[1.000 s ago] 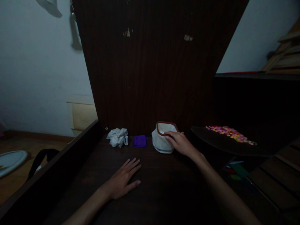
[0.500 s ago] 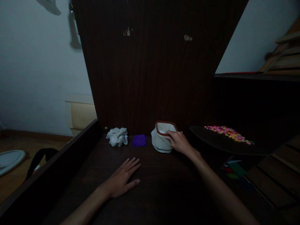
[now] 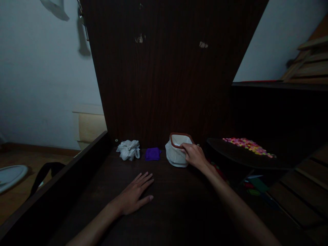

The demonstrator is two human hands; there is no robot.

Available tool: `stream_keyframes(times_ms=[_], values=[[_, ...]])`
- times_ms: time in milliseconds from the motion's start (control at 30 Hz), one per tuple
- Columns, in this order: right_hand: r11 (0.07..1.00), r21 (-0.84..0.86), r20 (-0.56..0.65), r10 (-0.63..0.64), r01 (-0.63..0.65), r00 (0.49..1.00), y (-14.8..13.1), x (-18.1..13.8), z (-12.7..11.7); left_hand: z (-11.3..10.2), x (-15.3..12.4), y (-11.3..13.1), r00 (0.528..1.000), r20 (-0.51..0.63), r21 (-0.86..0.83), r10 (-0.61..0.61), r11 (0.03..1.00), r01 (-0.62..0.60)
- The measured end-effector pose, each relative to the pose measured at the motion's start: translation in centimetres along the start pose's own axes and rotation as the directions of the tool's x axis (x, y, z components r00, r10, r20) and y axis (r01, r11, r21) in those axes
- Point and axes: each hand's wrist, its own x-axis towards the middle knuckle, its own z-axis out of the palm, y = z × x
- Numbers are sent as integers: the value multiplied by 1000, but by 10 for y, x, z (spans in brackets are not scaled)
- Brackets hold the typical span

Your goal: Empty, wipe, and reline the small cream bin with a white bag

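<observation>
A white fabric basket (image 3: 175,153) with a brown rim stands at the back of the dark wooden table (image 3: 174,205). My right hand (image 3: 194,155) grips its right rim, fingers curled over the edge. My left hand (image 3: 134,194) lies flat on the table, fingers spread, holding nothing. A folded purple cloth (image 3: 152,154) lies just left of the basket. A crumpled white cloth (image 3: 128,149) sits further left, near the back corner.
A tall dark wooden panel (image 3: 166,75) rises behind the table. A raised dark side board (image 3: 64,181) runs along the left. To the right, a dark tray (image 3: 246,155) carries several small pink and yellow pieces (image 3: 247,144). Colourful items lie beneath it.
My right hand's fingers have curled from resting on the basket's rim into a grip on it. The left hand has stayed still.
</observation>
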Motion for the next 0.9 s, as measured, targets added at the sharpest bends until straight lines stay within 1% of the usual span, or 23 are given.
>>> stream_keyframes(times_ms=[133,333,400,500,600,700,800,900], values=[[1000,-16,-21,-25,24,999,-7,-4,-9,0,0,0,1000,-13,-1,15,1000,-15],[998,-28,-50,-58,57,997,-22,-16,-29,0,1,1,1000,-3,15,-5,1000,5],[994,-16,-89,-106,105,990,-28,-21,-34,1,1,1,1000,11,12,-16,1000,16],[979,13,-188,-198,204,962,-40,-31,-40,2,-1,0,999,10,-15,-36,999,36],[964,41,-248,-246,263,937,-53,-40,-44,3,-4,-1,996,-39,-81,-75,994,72],[948,66,-272,-283,312,920,-67,-48,-46,3,-6,0,986,-93,-184,-139,976,120],[933,87,-286,-312,348,906,-83,-57,-46,6,-6,1,970,-201,-296,-135,952,71],[929,120,-297,-303,351,906,-99,-66,-41,10,-6,3,946,-296,-399,-132,917,3]])
